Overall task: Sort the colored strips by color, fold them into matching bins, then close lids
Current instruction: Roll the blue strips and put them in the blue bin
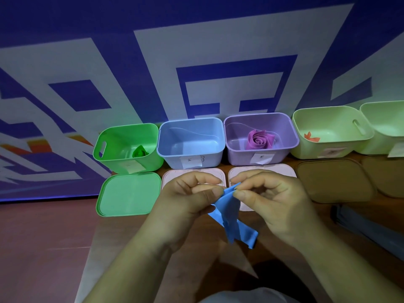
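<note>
My left hand [188,200] and my right hand [269,200] both pinch the top of a blue strip [231,219], which hangs folded between them above the table. Behind stand open bins in a row: a green bin [129,136] with a rolled green strip [138,153], a blue bin [192,130] with nothing visible inside, a purple bin [260,125] with a rolled purple strip [260,139], and a pale green bin [330,121] holding an orange strip [311,137].
Lids lie in front of the bins: a green lid [129,194], two pale pink lids [175,174] [282,171] partly hidden by my hands, and two brown lids [334,180]. Another pale green bin [387,119] stands at far right. A dark flat object [367,226] lies at right.
</note>
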{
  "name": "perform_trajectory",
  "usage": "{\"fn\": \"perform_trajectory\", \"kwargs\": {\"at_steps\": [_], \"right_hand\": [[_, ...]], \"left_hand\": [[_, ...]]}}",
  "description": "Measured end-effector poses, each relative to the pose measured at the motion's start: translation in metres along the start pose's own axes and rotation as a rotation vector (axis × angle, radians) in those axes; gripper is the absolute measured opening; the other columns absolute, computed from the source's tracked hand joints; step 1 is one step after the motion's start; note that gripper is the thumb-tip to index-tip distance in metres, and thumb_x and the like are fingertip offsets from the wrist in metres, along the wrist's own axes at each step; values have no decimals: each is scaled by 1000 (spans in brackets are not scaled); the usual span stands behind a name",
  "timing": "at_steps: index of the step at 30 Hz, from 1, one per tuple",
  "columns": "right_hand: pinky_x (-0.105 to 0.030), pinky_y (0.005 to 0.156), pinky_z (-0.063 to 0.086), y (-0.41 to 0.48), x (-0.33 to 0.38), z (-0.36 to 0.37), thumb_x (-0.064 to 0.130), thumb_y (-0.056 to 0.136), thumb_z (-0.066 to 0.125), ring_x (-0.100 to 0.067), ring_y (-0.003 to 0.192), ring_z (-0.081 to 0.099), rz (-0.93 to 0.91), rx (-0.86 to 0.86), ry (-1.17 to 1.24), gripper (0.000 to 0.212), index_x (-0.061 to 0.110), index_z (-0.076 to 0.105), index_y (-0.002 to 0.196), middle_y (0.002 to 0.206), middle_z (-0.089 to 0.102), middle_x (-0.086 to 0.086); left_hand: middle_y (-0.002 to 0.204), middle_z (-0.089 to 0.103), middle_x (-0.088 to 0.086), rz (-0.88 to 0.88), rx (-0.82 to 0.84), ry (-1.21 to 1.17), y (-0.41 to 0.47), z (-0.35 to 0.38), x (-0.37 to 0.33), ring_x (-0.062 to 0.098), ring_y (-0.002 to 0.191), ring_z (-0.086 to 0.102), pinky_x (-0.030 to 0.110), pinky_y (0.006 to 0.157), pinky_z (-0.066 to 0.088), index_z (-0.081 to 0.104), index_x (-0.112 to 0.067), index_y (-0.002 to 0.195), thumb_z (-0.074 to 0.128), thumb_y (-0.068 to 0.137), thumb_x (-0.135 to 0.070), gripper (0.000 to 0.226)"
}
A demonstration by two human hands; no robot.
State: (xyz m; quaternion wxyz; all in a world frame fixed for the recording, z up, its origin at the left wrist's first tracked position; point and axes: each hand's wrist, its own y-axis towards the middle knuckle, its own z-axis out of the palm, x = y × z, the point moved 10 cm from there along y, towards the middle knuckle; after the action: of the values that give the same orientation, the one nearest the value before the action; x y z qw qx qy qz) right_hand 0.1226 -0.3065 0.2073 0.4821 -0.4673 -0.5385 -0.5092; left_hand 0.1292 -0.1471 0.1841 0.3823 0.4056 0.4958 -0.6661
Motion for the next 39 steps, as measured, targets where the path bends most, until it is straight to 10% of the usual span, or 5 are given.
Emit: {"fn": "perform_trajectory", "kwargs": {"at_steps": [25,39], "right_hand": [[-18,65,51,8,-30,13,0,82,75,-5,65,68,142,-56,-68,28,28,75,77,73,73,6],[-13,73,48,75,-174,53,18,85,75,1,77,68,416,178,-435,10,27,73,83,80,74,14]], "left_hand": [[75,70,14,251,-178,96,3,-35,10,14,73,63,24,73,53,77,-13,81,74,78,2,15],[69,73,0,-4,-447,91,29,-149,80,9,66,63,28,68,53,74,-13,76,68,85,7,22]]}}
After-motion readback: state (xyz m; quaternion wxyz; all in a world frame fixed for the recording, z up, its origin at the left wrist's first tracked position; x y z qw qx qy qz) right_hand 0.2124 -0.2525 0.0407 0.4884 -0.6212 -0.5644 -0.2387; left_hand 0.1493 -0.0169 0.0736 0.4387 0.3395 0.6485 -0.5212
